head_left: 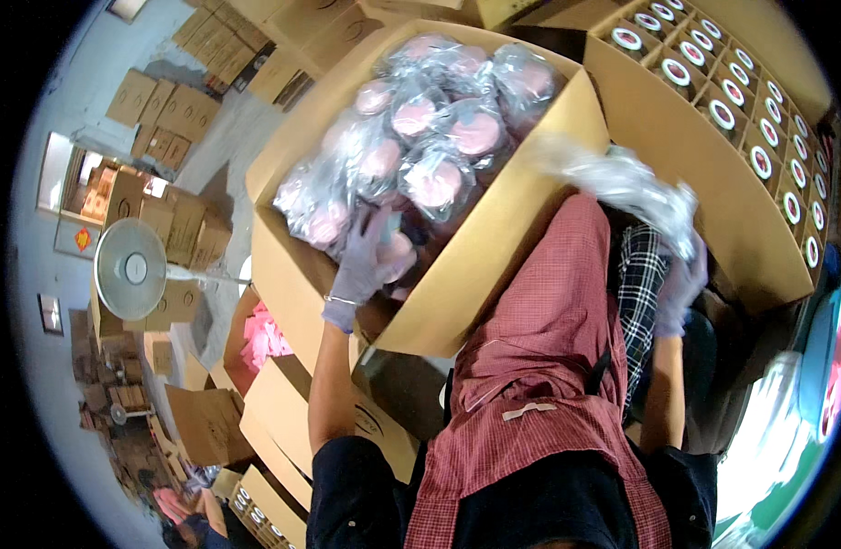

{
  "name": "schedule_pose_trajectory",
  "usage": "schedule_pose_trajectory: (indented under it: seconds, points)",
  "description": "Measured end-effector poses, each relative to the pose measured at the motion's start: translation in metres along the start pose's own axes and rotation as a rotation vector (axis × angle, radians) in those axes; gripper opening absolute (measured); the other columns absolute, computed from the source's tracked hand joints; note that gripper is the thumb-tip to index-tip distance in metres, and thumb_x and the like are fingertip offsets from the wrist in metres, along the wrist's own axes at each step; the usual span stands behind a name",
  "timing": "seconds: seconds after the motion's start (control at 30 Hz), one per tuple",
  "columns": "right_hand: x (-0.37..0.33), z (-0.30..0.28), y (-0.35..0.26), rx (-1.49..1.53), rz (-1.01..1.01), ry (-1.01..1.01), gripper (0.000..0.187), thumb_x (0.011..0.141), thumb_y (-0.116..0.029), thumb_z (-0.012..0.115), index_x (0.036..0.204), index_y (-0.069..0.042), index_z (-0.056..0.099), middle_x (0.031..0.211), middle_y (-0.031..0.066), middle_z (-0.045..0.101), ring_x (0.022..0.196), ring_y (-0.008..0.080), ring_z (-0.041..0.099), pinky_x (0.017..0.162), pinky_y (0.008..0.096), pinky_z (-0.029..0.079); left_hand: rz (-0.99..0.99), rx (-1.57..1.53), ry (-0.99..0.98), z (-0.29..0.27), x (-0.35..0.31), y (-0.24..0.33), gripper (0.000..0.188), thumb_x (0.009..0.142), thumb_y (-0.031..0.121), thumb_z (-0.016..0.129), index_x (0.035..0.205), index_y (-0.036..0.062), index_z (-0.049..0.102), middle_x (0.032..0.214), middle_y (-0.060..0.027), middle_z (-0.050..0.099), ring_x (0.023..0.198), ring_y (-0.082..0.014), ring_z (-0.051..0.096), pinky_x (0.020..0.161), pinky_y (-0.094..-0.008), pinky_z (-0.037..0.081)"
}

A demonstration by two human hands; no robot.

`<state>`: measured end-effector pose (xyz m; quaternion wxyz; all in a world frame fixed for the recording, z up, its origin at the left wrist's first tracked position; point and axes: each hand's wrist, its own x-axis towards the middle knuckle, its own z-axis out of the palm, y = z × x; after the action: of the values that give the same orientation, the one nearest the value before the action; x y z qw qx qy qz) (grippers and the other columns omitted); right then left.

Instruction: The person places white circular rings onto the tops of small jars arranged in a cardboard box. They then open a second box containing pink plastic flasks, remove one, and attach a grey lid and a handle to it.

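My left hand (pixel 361 261), in a grey glove, is inside an open cardboard box (pixel 507 247). Its fingers close on a pink round-topped item (pixel 398 254) that shows no wrapping on its top. Around it lie several similar pink-topped items (pixel 434 183), each in a transparent plastic bag. On the right, over my lap, my gloved right hand (pixel 681 288) grips a crumpled transparent plastic bag (pixel 645 188). Motion smears that bag and the hand. What the lower part of the pink item looks like is hidden.
A divided carton (pixel 713 183) holding several white-rimmed round lids stands at the right. A standing fan (pixel 132 268) is at the left, near stacked cardboard boxes (pixel 178 110). Pink pieces (pixel 263 339) lie in a box beside me. Another person (pixel 205 526) works at the lower left.
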<state>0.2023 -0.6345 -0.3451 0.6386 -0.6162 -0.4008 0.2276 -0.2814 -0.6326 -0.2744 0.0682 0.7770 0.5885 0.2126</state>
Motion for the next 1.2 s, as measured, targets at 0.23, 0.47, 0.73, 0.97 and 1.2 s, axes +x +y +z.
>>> schedule_pose_trajectory:
  seconds: [0.23, 0.47, 0.73, 0.97, 1.2]
  points:
    - [-0.11, -0.267, 0.145, -0.737, 0.056, 0.155, 0.04, 0.097, -0.015, 0.05, 0.135, -0.003, 0.05, 0.135, 0.0179, 0.049, 0.125, 0.0311, 0.048, 0.107, 0.0414, 0.038, -0.256, 0.201, -0.219, -0.032, 0.006, 0.016, 0.077, 0.064, 0.031, 0.08, 0.135, 0.0209, 0.051, 0.128, -0.0183, 0.049, 0.121, -0.0382, 0.047, 0.1, -0.0472, 0.043]
    - [-0.011, -0.199, 0.038, -0.824, 0.081, -0.267, 0.04, 0.089, -0.014, 0.062, 0.129, -0.006, 0.057, 0.128, 0.0164, 0.06, 0.119, 0.0284, 0.057, 0.104, 0.0382, 0.042, -0.167, -0.483, 0.424, -0.143, 0.011, 0.109, 0.06, 0.091, 0.021, 0.06, 0.143, 0.0021, 0.038, 0.138, -0.0186, 0.046, 0.127, -0.0279, 0.046, 0.102, -0.0411, 0.041]
    - [0.065, -0.082, -0.299, -0.837, -1.206, -0.771, 0.037, 0.094, -0.014, 0.055, 0.13, -0.005, 0.055, 0.125, 0.0126, 0.06, 0.114, 0.0281, 0.057, 0.1, 0.0358, 0.044, -0.383, -0.817, -0.395, 0.072, -0.035, 0.19, 0.054, 0.096, 0.029, 0.056, 0.139, 0.0, 0.041, 0.126, -0.0209, 0.052, 0.115, -0.0289, 0.052, 0.095, -0.0416, 0.048]
    - [0.078, -0.086, -0.283, -0.846, -1.176, -0.819, 0.039, 0.093, -0.015, 0.055, 0.13, -0.005, 0.055, 0.124, 0.0141, 0.06, 0.113, 0.0272, 0.058, 0.099, 0.0366, 0.044, -1.096, -1.213, -1.142, 0.118, -0.064, 0.219, 0.048, 0.098, 0.027, 0.054, 0.135, -0.0021, 0.045, 0.105, -0.0208, 0.064, 0.093, -0.0265, 0.065, 0.087, -0.0404, 0.054]
    - [0.085, -0.081, -0.278, -0.897, -1.101, -0.756, 0.04, 0.092, -0.017, 0.056, 0.13, -0.005, 0.055, 0.123, 0.0156, 0.06, 0.113, 0.0263, 0.058, 0.099, 0.0375, 0.045, -0.126, -1.051, -0.345, 0.122, 0.059, 0.185, 0.033, 0.102, 0.016, 0.047, 0.128, -0.0017, 0.054, 0.119, -0.0112, 0.063, 0.106, -0.0191, 0.062, 0.091, -0.0301, 0.05]
